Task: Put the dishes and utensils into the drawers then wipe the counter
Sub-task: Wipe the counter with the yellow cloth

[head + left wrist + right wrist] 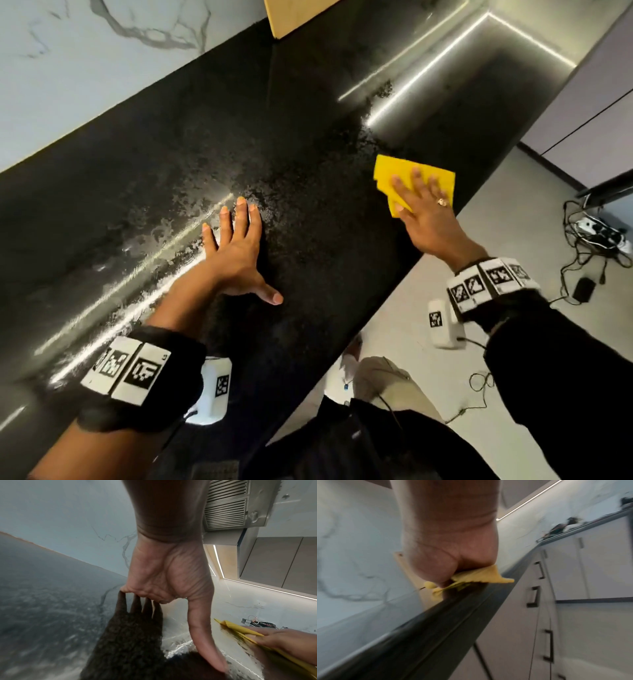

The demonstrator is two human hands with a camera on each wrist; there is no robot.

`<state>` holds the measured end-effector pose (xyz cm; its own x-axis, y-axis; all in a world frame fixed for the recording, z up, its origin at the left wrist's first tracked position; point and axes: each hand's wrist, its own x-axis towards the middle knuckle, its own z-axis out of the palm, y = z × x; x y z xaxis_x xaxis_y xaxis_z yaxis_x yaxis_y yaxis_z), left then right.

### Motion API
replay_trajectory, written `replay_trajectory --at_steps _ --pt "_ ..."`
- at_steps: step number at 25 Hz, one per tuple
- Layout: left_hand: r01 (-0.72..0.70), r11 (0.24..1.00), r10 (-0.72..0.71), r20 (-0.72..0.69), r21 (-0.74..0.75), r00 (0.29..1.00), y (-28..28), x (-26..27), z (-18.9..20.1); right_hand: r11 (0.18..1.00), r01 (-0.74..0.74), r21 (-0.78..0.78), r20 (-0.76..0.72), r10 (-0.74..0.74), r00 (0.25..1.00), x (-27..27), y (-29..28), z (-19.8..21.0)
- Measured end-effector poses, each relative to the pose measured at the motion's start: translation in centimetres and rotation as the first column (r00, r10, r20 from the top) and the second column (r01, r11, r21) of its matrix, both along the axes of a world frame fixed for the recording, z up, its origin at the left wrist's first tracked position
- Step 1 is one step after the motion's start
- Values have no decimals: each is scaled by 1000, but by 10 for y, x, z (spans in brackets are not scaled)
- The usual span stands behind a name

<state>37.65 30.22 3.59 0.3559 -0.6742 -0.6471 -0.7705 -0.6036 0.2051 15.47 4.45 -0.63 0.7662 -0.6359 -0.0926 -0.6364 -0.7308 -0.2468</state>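
Observation:
A folded yellow cloth (pixel 397 171) lies on the black speckled counter (pixel 308 222) near its front edge. My right hand (pixel 423 202) presses flat on the cloth with straight, spread fingers; the same cloth (pixel 486 576) shows under its palm in the right wrist view. My left hand (pixel 236 246) rests flat on the bare counter to the left, fingers straight and thumb out. In the left wrist view the left hand (pixel 168 582) touches the counter, and the cloth (pixel 240 630) lies to the right under the other hand's fingers (pixel 281 641). No dishes or utensils are in view.
A wooden board (pixel 291 13) leans at the back against the marble wall (pixel 85 68). The counter shines with wet streaks. White drawer fronts with black handles (pixel 539 570) run below the counter. Cables and a power strip (pixel 603 233) lie on the floor at right.

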Motion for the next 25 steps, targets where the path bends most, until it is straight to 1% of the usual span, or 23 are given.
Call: replay_trajectory --at_steps 1,2,3,4,5,6,7,8,9,10,11,12,13,14,15,16,17,18,21,22,23,24,25 --pt "-14 1000 14 15 7 1000 -3 -3 2 995 97 12 -15 -97 995 -1 -4 -1" --pt "-26 1000 25 30 16 999 -6 -6 3 993 115 4 -21 -115 993 2 6 -3" --pt "-37 999 36 41 22 999 -8 -9 6 998 57 -24 -1 -57 998 5 28 -3" --pt "-50 999 49 53 20 997 -10 -11 9 995 -83 -51 47 85 995 5 57 -4" --pt "-64 998 63 69 11 996 -12 -13 12 964 -251 -90 84 258 962 1 91 -4" --pt "-76 997 76 83 -1 994 -11 -16 15 901 -421 -106 85 430 899 -6 124 -8" --pt "-91 996 92 91 -13 992 -9 -23 17 824 -558 -100 62 565 823 -18 149 -7" --pt "-111 993 113 92 -25 989 -5 -32 19 766 -635 -102 53 641 765 -30 161 -5" --pt "-140 989 144 94 -41 985 -1 -44 18 730 -673 -119 61 682 729 -39 155 -5" --pt "-170 984 175 97 -59 980 2 -59 16 718 -681 -142 85 695 714 -44 136 -6" --pt "-196 978 203 100 -76 974 5 -78 13 739 -651 -173 122 672 731 -49 111 -11" --pt "-216 972 226 104 -96 969 10 -96 9 789 -577 -210 168 610 774 -50 83 -20" --pt "-239 962 254 107 -132 961 16 -110 3 861 -456 -226 217 501 838 -47 53 -25" --pt "-270 948 290 110 -168 951 21 -129 -1 923 -322 -209 261 370 892 -46 24 -29" --pt "-302 931 328 110 -204 938 24 -149 -5 961 -202 -186 295 251 922 -48 5 -31" --pt "-321 916 356 115 -242 927 28 -167 -8 980 -116 -160 330 164 930 -49 0 -34" --pt "-324 906 366 123 -272 922 31 -180 -13 989 -72 -131 373 117 920 -49 9 -37" --pt "-324 902 370 126 -286 920 35 -194 -17 991 -82 -108 409 119 905 -51 31 -37" --pt "-309 894 370 147 -324 917 49 -221 -30 951 -308 -33 459 288 840 -84 116 -43" --pt "-291 894 363 170 -342 916 53 -228 -33 946 -323 5 476 282 833 -95 131 -49" --pt "-268 894 354 198 -361 914 57 -232 -35 955 -290 56 521 220 825 -99 135 -55" --pt "-244 896 341 223 -372 913 63 -235 -37 964 -214 158 583 84 808 -94 134 -58" --pt "-227 897 331 234 -381 914 70 -238 -39 946 -111 305 634 -114 765 -83 130 -56"
